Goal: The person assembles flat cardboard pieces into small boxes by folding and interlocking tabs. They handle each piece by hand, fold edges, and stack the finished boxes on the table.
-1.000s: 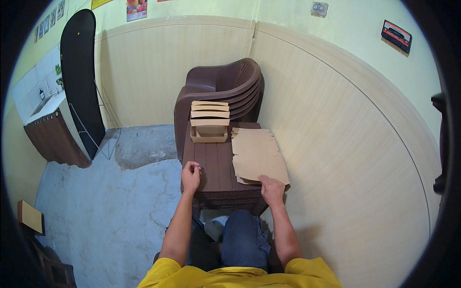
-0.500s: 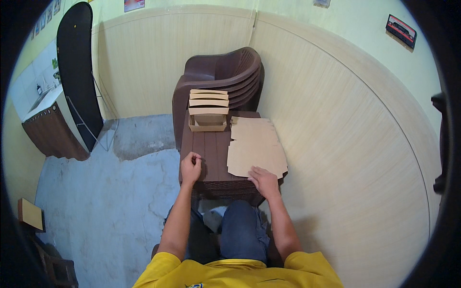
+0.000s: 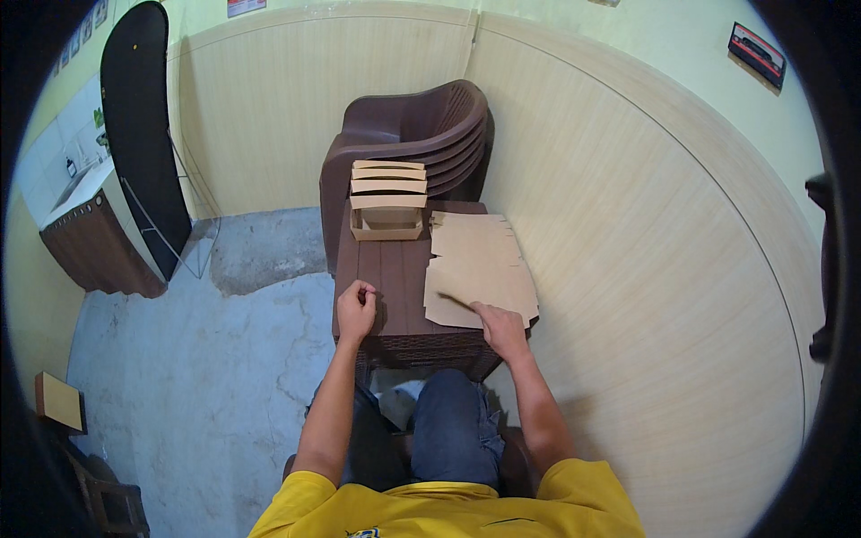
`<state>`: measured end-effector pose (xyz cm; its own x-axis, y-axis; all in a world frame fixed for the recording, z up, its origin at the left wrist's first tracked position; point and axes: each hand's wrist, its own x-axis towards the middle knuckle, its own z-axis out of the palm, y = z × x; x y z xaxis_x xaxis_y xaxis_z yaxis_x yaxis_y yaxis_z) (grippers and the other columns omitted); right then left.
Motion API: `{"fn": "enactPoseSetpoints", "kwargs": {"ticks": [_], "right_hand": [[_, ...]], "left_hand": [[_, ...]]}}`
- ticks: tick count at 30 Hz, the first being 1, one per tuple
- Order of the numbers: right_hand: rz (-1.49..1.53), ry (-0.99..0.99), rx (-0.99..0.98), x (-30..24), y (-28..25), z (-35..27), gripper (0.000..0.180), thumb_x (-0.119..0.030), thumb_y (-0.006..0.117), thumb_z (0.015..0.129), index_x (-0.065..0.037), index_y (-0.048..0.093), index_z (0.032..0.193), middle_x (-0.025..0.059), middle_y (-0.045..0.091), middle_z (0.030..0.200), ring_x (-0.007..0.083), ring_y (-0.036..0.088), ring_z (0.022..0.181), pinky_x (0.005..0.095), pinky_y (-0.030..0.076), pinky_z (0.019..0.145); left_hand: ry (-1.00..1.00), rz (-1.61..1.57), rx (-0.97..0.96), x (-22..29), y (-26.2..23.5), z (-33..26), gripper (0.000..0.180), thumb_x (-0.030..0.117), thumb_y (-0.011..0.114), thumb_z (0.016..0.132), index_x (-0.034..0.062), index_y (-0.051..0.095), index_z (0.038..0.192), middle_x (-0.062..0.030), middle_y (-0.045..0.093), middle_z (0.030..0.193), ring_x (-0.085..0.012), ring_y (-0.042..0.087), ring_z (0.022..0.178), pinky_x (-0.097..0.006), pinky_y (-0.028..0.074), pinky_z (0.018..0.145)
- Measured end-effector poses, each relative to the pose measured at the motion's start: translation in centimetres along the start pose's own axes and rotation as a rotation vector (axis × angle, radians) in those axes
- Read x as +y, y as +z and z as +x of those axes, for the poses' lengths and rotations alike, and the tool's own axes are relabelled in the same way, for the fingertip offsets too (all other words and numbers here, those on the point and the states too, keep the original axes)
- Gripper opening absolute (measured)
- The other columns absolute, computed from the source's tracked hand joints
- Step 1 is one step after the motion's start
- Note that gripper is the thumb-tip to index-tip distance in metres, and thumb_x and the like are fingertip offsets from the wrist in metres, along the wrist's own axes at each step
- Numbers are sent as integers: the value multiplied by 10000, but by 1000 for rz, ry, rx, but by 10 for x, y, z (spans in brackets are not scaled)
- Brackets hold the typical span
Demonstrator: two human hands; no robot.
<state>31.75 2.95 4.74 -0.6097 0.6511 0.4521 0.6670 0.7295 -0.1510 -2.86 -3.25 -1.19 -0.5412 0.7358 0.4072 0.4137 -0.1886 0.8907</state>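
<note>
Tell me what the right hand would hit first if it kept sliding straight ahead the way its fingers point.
The right hand already rests on the stack of flat cardboard sheets. Its fingers point up-left across them, so it would likely meet the open cardboard box next, though depth is unclear.

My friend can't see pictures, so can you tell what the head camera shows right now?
A seated person's right hand presses on a stack of flat cardboard sheets on a small brown table, while the left hand rests curled on the tabletop. Folded cardboard boxes sit at the table's far end, before stacked brown plastic chairs.
</note>
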Motion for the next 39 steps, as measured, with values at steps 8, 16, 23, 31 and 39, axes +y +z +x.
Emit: {"fn": "enactPoseSetpoints", "kwargs": {"ticks": [8,16,23,31,39], "right_hand": [[-24,-85,337,-17,2,14,245,-108,736,899,-62,727,1140,110,757,991,323,745,842,468,600,744],[96,58,498,-11,-11,32,148,-34,683,949,-29,740,1085,152,749,1022,365,713,976,455,566,860],[185,-172,247,-11,-2,30,162,-30,716,917,-37,739,1077,157,744,1047,363,704,1020,479,542,892],[-101,505,258,23,-24,39,436,-330,759,927,-53,708,1259,181,741,1219,379,640,1250,520,512,1072],[-60,1017,-186,58,-25,56,786,-499,676,984,149,517,1398,349,626,1333,461,627,1274,535,530,1068]], "left_hand": [[19,16,16,7,-3,-2,70,48,664,931,-8,701,954,-153,717,806,-268,710,723,-386,562,717],[68,53,11,-1,-2,-1,72,49,681,937,-9,707,972,-112,718,785,-192,673,689,-355,544,690],[32,147,-51,9,2,-3,134,118,685,956,9,727,1022,-167,767,906,-303,753,816,-418,586,778],[-224,-4,-284,41,78,-20,556,408,697,1012,56,661,1440,-251,728,1313,-388,722,1186,-464,558,1051],[77,430,-537,87,103,-27,1129,449,1025,621,58,539,1562,-259,460,1608,-454,475,1438,-516,431,1214]]}}
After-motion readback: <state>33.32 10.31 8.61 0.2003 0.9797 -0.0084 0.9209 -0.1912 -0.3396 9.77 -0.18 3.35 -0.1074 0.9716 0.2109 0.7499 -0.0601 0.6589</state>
